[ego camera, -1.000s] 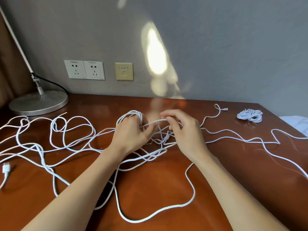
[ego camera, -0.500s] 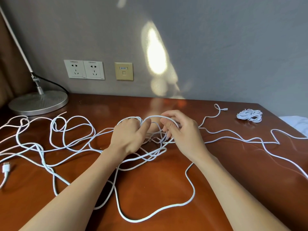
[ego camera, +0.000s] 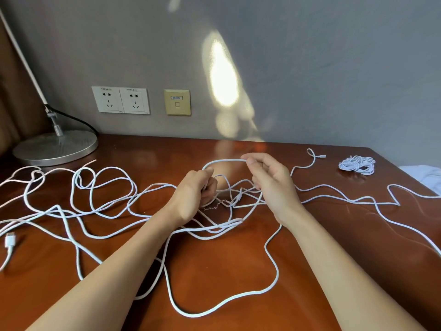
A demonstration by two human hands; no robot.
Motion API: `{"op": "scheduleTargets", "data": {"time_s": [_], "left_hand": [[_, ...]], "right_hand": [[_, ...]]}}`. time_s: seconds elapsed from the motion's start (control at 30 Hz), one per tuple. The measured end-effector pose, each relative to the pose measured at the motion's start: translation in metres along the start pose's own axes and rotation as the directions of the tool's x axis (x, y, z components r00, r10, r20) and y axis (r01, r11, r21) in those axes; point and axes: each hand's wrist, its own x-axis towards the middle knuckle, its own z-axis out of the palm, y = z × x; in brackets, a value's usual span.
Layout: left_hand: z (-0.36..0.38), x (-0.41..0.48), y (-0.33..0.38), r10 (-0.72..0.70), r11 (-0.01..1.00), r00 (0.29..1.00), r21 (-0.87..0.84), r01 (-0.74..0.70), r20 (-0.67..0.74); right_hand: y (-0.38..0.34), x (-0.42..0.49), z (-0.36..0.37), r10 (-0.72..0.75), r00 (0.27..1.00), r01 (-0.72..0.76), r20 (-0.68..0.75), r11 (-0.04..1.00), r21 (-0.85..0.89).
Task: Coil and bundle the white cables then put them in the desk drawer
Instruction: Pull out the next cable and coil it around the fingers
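Long white cables lie tangled in loose loops across the brown desk. My left hand grips a small bunch of cable loops at the desk's middle. My right hand pinches the same cable between thumb and fingertips, and a strand arches between the two hands. A small coiled white bundle lies at the back right. One white plug rests at the left edge, and a thin connector end lies near the bundle. No drawer is in view.
A silver lamp base with a slanted pole stands at the back left. White wall sockets and a beige network plate sit on the grey wall. White cloth shows past the desk's right edge.
My right hand has lifted and moved right, drawing the cable into a wider arch between the hands. My left hand has lowered slightly, still holding the loops.
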Motion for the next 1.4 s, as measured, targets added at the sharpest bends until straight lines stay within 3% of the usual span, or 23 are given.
{"op": "scheduleTargets", "data": {"time_s": [0.17, 0.37, 0.53, 0.73, 0.93, 1.03, 1.13, 1.27, 1.33, 1.4], "left_hand": [[0.006, 0.004, 0.002, -0.061, 0.945, 0.998, -0.322, 0.060, 0.007], [-0.004, 0.008, 0.005, -0.076, 0.669, 0.991, -0.731, 0.134, 0.112], [-0.009, 0.008, 0.007, -0.059, 0.474, 0.996, -0.876, 0.085, 0.064], [-0.016, 0.009, 0.004, -0.037, 0.152, 0.997, -0.986, 0.071, 0.066], [-0.022, 0.010, 0.004, -0.040, 0.037, 0.999, -0.999, 0.035, 0.034], [-0.024, 0.012, 0.008, -0.081, 0.079, 0.997, -0.997, 0.003, -0.003], [-0.021, 0.015, 0.008, -0.133, 0.221, 0.990, -0.975, -0.010, -0.040], [-0.014, 0.020, 0.007, -0.176, 0.614, 0.960, -0.786, -0.064, -0.216], [-0.010, 0.019, 0.008, -0.125, 0.816, 0.944, -0.573, -0.078, -0.306], [-0.006, 0.016, 0.012, -0.023, 0.953, 0.925, -0.287, -0.094, -0.378]], "right_hand": [[0.005, -0.003, 0.003, 0.028, 1.000, -0.029, -0.015, 0.993, -0.113], [0.013, 0.003, 0.001, -0.049, 0.995, 0.025, -0.090, 0.968, -0.250], [0.022, 0.003, 0.001, -0.002, 0.998, 0.022, 0.056, 0.937, -0.348], [0.023, -0.001, 0.003, 0.076, 0.968, 0.038, 0.238, 0.896, -0.442], [0.018, -0.005, 0.006, 0.066, 0.920, 0.131, 0.386, 0.877, -0.462], [0.018, -0.007, 0.009, 0.106, 0.887, 0.143, 0.449, 0.862, -0.486], [0.019, -0.008, 0.011, 0.110, 0.868, 0.176, 0.484, 0.843, -0.508], [0.012, -0.010, 0.012, 0.034, 0.908, 0.155, 0.417, 0.899, -0.411], [0.009, -0.010, 0.013, 0.029, 0.928, 0.094, 0.371, 0.947, -0.309], [0.008, -0.011, 0.015, 0.046, 0.924, 0.028, 0.381, 0.982, -0.186]]}}
